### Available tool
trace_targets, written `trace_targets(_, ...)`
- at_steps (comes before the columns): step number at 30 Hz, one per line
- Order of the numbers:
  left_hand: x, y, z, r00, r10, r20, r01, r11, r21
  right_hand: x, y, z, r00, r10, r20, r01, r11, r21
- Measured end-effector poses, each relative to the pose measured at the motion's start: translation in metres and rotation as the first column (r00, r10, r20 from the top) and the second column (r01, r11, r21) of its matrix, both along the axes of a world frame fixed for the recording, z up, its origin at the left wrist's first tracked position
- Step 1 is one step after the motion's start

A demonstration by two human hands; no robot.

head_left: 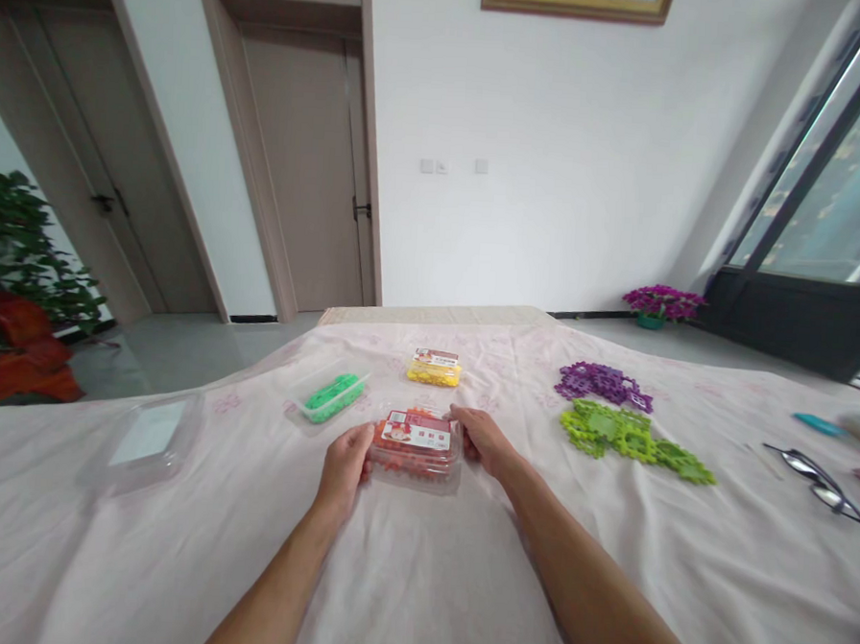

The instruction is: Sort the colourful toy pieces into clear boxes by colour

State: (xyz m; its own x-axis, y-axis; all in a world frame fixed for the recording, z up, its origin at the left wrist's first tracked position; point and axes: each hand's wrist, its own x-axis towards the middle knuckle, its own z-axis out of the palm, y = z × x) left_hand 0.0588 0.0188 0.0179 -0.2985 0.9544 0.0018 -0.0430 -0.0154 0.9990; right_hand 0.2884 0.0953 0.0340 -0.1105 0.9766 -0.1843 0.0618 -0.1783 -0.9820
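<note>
Between my two hands is a clear plastic box [416, 451] with a red-and-white label, filled with red-orange pieces; its lid looks closed. My left hand [347, 462] grips the box's left side, fingers curled against it. At the opposite edge, my right hand [482, 442] holds the upper right corner with bent fingers. Just beyond stands a labelled clear box of yellow pieces [434, 367]. To the left, a clear box of green pieces [332, 397] has its lid raised.
A clear box with a white label [148, 434] lies at far left. Purple pieces [604, 382] and lime-green pieces [632, 438] are heaped on the right of the cloth-covered surface [416, 590]. Farther right are eyeglasses [818, 482] and a blue object [818, 423].
</note>
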Motion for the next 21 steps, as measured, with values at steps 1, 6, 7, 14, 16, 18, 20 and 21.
trace_targets(1, 0.000, -0.001, 0.002, 0.999, -0.017, 0.027, 0.017, 1.000, -0.012, 0.000, 0.000, 0.000, 1.000, -0.004, -0.003, 0.004, 1.000, 0.001)
trace_targets(6, 0.000, -0.002, 0.011, 0.995, -0.008, 0.095, 0.016, 0.997, -0.076, -0.002, 0.003, -0.004, 1.000, -0.023, -0.020, 0.024, 0.999, 0.028)
trace_targets(7, 0.000, -0.002, 0.012, 0.995, -0.006, 0.102, 0.015, 0.996, -0.091, -0.002, 0.003, -0.004, 0.999, -0.026, -0.019, 0.027, 0.999, 0.032)
trace_targets(14, 0.001, -0.003, 0.015, 0.990, 0.034, 0.139, -0.018, 0.993, -0.117, -0.007, -0.001, -0.004, 0.998, -0.063, 0.003, 0.063, 0.997, 0.054)
trace_targets(16, 0.002, -0.003, 0.014, 0.989, 0.039, 0.143, -0.023, 0.993, -0.113, -0.009, -0.003, -0.006, 0.997, -0.082, -0.011, 0.082, 0.995, 0.053)
trace_targets(18, 0.002, -0.002, 0.014, 0.989, 0.044, 0.144, -0.028, 0.993, -0.112, -0.011, -0.006, -0.009, 0.993, -0.098, -0.060, 0.102, 0.992, 0.075)
trace_targets(20, 0.002, -0.002, 0.013, 0.989, 0.042, 0.141, -0.026, 0.994, -0.110, -0.014, -0.008, -0.013, 0.989, -0.105, -0.109, 0.119, 0.984, 0.129)
trace_targets(21, 0.002, -0.001, 0.013, 0.990, 0.038, 0.136, -0.023, 0.994, -0.106, -0.014, -0.009, -0.014, 0.987, -0.106, -0.117, 0.124, 0.979, 0.159)
